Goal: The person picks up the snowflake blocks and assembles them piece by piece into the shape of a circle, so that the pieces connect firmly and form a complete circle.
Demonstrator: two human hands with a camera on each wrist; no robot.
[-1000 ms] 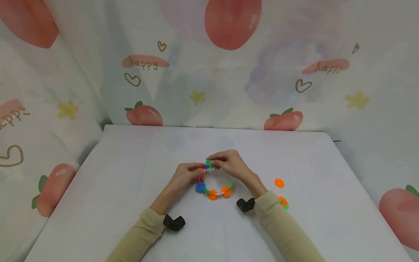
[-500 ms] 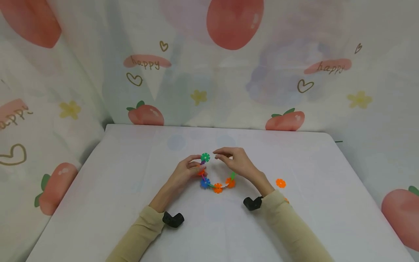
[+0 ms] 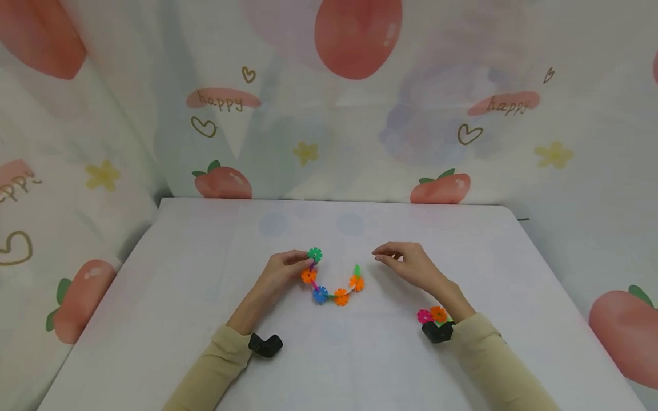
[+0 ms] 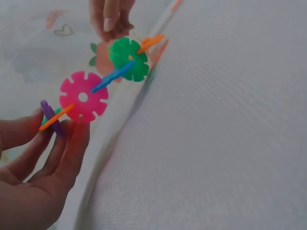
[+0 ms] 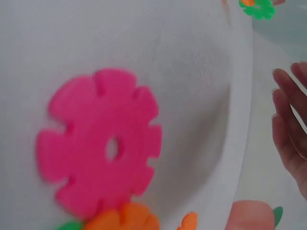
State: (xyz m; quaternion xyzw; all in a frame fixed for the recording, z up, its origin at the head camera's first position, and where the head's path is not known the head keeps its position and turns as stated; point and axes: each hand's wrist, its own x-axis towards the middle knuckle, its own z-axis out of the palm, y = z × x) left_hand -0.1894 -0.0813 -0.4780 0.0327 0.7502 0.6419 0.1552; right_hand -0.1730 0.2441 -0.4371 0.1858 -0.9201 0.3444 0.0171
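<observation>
The chain of flower discs (image 3: 331,279) lies as a shallow curve on the table (image 3: 169,285), between the two hands, its left end lifted in the left hand (image 3: 280,274). The head view shows the whole curve at once: a green disc (image 3: 315,254) at the left tip, then an orange one, a blue one, two more orange ones flat to the camera, and a green one edge-on at the right end, with thin edge-on pieces between them that are too small to count. The left wrist view shows what the head view cannot: seen from the side, a pink disc (image 4: 83,96) and a green one (image 4: 128,59) face the camera, joined by blue and orange pieces turned edge-on, and a purple piece (image 4: 49,117) sits against the fingertips. There the left grip is closed lightly on the chain's end, thumb and fingers pinching it. The right hand (image 3: 411,265) hovers well apart from the chain's free end, fingers relaxed and slightly bent, its grip open and holding nothing. Near the right wrist lie loose discs (image 3: 432,314): the head view shows one pink and one orange, with a sliver of green beside them. The right wrist view brings them close, the loose pink disc (image 5: 100,143) filling the frame with orange and green edges below it, all lying on the table.
</observation>
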